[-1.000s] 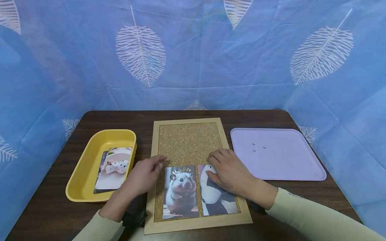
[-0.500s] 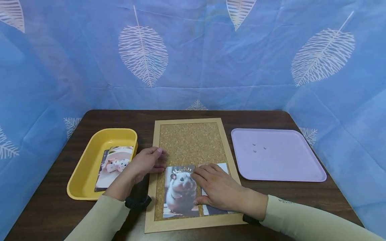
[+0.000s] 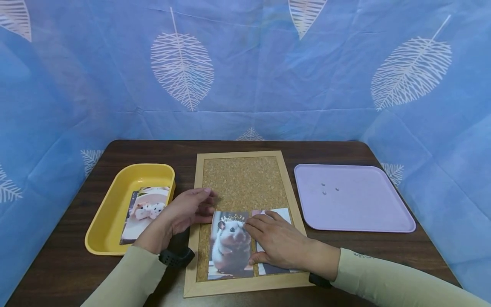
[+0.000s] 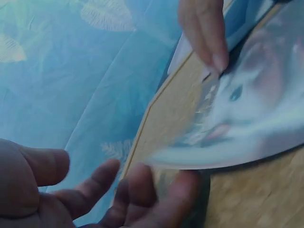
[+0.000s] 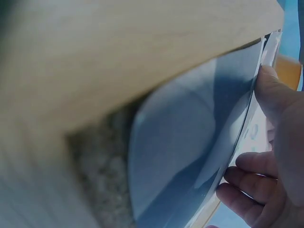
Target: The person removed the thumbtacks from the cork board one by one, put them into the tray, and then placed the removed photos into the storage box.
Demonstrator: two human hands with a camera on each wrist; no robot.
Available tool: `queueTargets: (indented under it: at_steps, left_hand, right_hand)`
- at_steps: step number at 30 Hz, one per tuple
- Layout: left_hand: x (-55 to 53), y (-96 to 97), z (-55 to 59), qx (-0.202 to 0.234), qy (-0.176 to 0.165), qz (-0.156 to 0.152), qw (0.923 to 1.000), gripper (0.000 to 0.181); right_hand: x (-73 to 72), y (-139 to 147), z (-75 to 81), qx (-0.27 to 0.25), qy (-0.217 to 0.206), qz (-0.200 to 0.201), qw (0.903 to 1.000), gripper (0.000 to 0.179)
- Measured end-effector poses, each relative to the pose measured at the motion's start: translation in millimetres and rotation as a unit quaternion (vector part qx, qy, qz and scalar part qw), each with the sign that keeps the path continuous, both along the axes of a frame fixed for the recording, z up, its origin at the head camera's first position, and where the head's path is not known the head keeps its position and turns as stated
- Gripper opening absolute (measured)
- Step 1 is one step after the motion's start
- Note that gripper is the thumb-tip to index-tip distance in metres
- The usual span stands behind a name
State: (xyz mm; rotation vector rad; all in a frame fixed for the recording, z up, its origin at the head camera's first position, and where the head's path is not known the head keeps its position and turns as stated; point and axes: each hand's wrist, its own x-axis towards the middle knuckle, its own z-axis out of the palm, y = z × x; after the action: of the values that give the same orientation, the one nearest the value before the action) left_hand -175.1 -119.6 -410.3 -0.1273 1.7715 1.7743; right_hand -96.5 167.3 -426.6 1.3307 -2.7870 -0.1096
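Observation:
A hamster photo (image 3: 230, 251) with a crown lies on the lower left of the wood-framed corkboard (image 3: 245, 179). To its right, the second photo (image 3: 284, 214) of a black-and-white animal is mostly covered by my right hand (image 3: 280, 247). That hand's thumb and fingertips touch along the hamster photo's right edge, holding nothing. My left hand (image 3: 192, 209) reaches over the board's left frame, its fingers loosely bent beside the photo's upper left corner. In the left wrist view, its thumb stands apart and its fingertips are right at the corner of the hamster photo (image 4: 251, 104).
On the left, a yellow tray (image 3: 96, 230) holds a small pile of photos (image 3: 143, 217). A lilac tray (image 3: 368, 200) stands to the right, bearing several tiny pieces (image 3: 324, 193). The dark wooden table (image 3: 326, 151) ends at a blue leaf-print curtain (image 3: 268, 76).
My right hand has moved left from the second photo to the hamster photo's right edge. My left hand moved up, then slightly right to the photo's corner. The hamster photo has shifted slightly right.

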Motion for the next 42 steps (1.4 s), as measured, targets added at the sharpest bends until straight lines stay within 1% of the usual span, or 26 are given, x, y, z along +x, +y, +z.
queueTargets:
  at_steps: [3, 6, 10, 14, 17, 19, 23, 28, 31, 34, 37, 40, 42]
  left_hand:
    - [6.6, 3.0, -2.6, 0.010, 0.017, -0.007, 0.9998, 0.046]
    - [15.1, 2.8, -7.0, 0.008, 0.040, -0.018, 0.9990, 0.044]
    - [24.6, -4.7, -14.5, 0.020, 0.056, -0.061, 0.9964, 0.044]
    - [31.7, -13.4, -18.6, 0.050, 0.063, -0.109, 0.9908, 0.049]
    - [35.7, -16.4, -19.9, 0.063, 0.066, -0.127, 0.9877, 0.050]
    - [37.1, -16.6, -21.4, 0.058, 0.066, -0.130, 0.9876, 0.051]
    - [39.1, -14.6, -23.3, 0.033, 0.068, -0.126, 0.9891, 0.051]
    - [40.8, -10.1, -26.0, -0.005, 0.097, -0.121, 0.9879, 0.049]
    - [42.0, -7.3, -27.6, -0.023, 0.116, -0.113, 0.9866, 0.046]
    - [43.5, -5.5, -28.3, -0.046, 0.134, -0.093, 0.9856, 0.042]
    - [43.6, -5.4, -26.9, -0.067, 0.141, -0.065, 0.9856, 0.041]
    - [42.2, -7.1, -22.8, -0.079, 0.140, -0.036, 0.9863, 0.041]
    - [41.1, -8.9, -18.8, -0.091, 0.144, -0.019, 0.9852, 0.042]
  right_hand:
    - [0.2, 0, -0.6, -0.003, -0.005, 0.000, 1.0000, 0.081]
    - [0.1, -1, -1.4, -0.006, -0.007, 0.001, 1.0000, 0.081]
    - [-0.6, -1, -2.3, -0.006, -0.003, 0.002, 1.0000, 0.081]
    - [-0.8, -2, -2.2, -0.002, 0.001, 0.002, 1.0000, 0.081]
    - [-0.6, -2, -1.7, -0.001, -0.001, 0.000, 1.0000, 0.081]
    - [-0.6, -2, -1.6, -0.002, -0.002, 0.000, 1.0000, 0.081]
    - [-0.7, -2, -1.5, -0.003, 0.000, 0.000, 1.0000, 0.082]
    - [-0.8, -2, -1.0, -0.003, 0.002, 0.001, 1.0000, 0.082]
    - [-1.0, -3, -0.8, -0.003, 0.002, 0.001, 1.0000, 0.083]
    - [-1.7, -2, -0.3, -0.008, 0.004, 0.001, 1.0000, 0.084]
    - [-2.4, 1, 0.9, -0.017, 0.007, -0.001, 0.9998, 0.084]
    - [-2.9, 7, 2.9, -0.031, 0.006, -0.002, 0.9995, 0.082]
    - [-3.0, 11, 4.3, -0.039, 0.004, -0.005, 0.9992, 0.080]
